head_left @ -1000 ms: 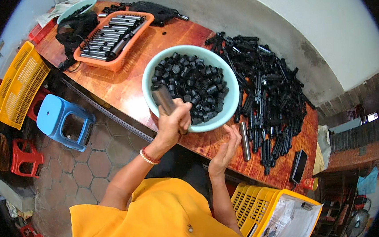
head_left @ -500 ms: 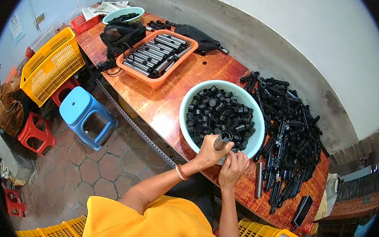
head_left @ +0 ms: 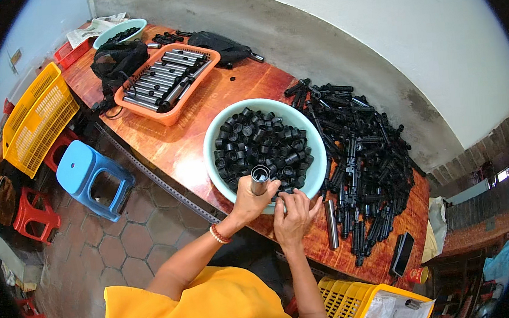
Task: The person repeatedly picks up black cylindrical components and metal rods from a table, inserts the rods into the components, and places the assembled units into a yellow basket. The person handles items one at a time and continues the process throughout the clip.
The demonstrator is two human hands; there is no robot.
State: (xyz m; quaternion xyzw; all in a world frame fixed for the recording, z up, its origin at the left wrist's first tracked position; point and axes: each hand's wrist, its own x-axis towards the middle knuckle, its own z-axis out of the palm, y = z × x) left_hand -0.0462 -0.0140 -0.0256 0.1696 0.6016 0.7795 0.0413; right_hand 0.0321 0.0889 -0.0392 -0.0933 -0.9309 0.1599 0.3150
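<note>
A reddish wooden table [head_left: 261,88] was seen running lengthwise, with one long edge set against the wall and the other turned toward the person. Across its right-hand end a broad pile of black tubular parts [head_left: 362,162] was heaped, spread from the wall-side edge toward the right end. Just beside the pile, near the person's long edge, a pale green bowl [head_left: 318,169] was placed. Farther toward the far left end, an orange basket [head_left: 170,116] was set, in which metal tubes [head_left: 153,83] were laid in a row.

At the bowl's rim nearest the person, both hands were held close together. A metal tube [head_left: 260,183] was gripped in the left hand [head_left: 249,204], its fingers wrapped around it; the open end was pointed upward above the fist, and the lower part was hidden. The right hand [head_left: 293,219] was held just right of that tube, its fingers bent; whether anything was pinched there could not be told.

Near the table's right end a dark phone [head_left: 402,254] was laid, and a loose tube [head_left: 332,224] was left between the pile and the right hand. Black caps [head_left: 259,138] were heaped in the bowl.
</note>
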